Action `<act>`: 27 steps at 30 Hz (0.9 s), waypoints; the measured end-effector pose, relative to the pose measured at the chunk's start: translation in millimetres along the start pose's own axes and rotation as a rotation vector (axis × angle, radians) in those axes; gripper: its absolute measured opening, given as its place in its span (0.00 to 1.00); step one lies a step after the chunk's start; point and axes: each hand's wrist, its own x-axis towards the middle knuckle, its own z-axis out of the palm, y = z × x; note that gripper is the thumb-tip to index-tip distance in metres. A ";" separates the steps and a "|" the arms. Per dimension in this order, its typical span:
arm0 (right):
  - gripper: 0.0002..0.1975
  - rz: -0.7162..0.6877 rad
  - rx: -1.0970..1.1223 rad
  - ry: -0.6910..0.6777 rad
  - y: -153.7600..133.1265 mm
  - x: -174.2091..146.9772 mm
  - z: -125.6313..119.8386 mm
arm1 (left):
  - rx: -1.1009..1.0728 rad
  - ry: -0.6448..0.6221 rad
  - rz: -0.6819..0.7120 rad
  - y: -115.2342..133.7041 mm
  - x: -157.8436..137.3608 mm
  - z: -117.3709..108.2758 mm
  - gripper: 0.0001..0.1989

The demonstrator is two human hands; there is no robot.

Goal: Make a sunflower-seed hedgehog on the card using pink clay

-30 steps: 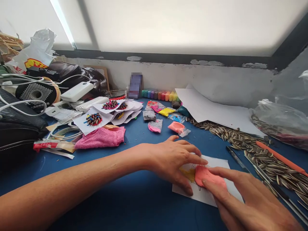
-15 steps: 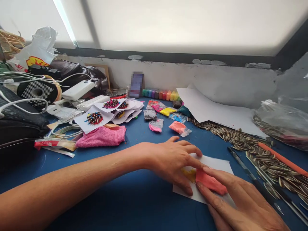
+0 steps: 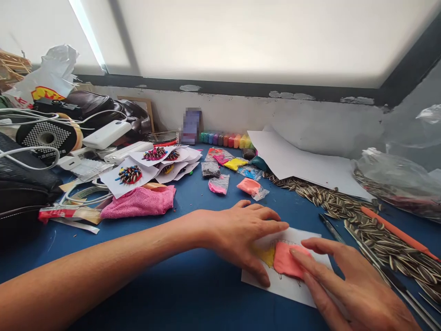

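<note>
A small sheet of white paper [image 3: 292, 290] lies on the blue table, with pencil-like lines on it. A flattened patch of coral clay [image 3: 286, 260] covers its middle, and a yellow clay patch [image 3: 267, 256] adjoins it on the left. My left hand [image 3: 246, 234] rests on the paper's left side, fingers and thumb spread, partly over the yellow patch. From the right, my right hand [image 3: 358, 280] touches the coral clay with a fingertip. Its index finger is stretched out above the paper, and nothing is gripped. Part of the paper is hidden under both hands.
Striped sunflower seeds [image 3: 396, 243], pens and an orange stick [image 3: 396, 227] lie to the right. Bagged clay [image 3: 251, 187] sits ahead, with white sheets [image 3: 296, 158] behind. Seed-decorated cards [image 3: 129, 177], a pink cloth [image 3: 138, 202], cables and a black bag [image 3: 27, 184] fill the left.
My right hand has shifted right and its fingers have parted, showing more of the coral clay. My left fingers have moved away from my right hand. The view has shifted slightly.
</note>
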 end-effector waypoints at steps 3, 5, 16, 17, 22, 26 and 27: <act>0.16 -0.027 -0.054 -0.038 4.4 1.5 0.6 | 0.020 -0.012 -0.029 0.6 0.8 0.0 0.40; 0.17 -0.084 -0.122 -0.044 4.5 3.8 0.5 | 0.032 -0.015 -0.025 0.0 0.9 0.3 0.38; 0.19 -0.154 -0.233 -0.071 0.3 20.7 2.1 | 0.038 -0.019 0.003 -5.3 -0.5 0.7 0.40; 0.19 -0.161 -0.231 -0.069 0.3 21.3 1.9 | 0.038 -0.018 0.003 -5.2 -0.3 0.6 0.40; 0.18 -0.130 -0.225 -0.049 4.6 17.1 -2.2 | 0.047 -0.016 -0.007 -3.4 -0.5 0.8 0.41; 0.17 -0.117 -0.242 -0.024 11.7 6.8 -2.5 | 0.044 -0.028 -0.024 -0.7 -1.6 -0.3 0.42; 0.17 -0.134 -0.245 -0.025 12.9 4.7 -1.9 | 0.041 -0.027 -0.026 -0.3 -1.7 -0.5 0.42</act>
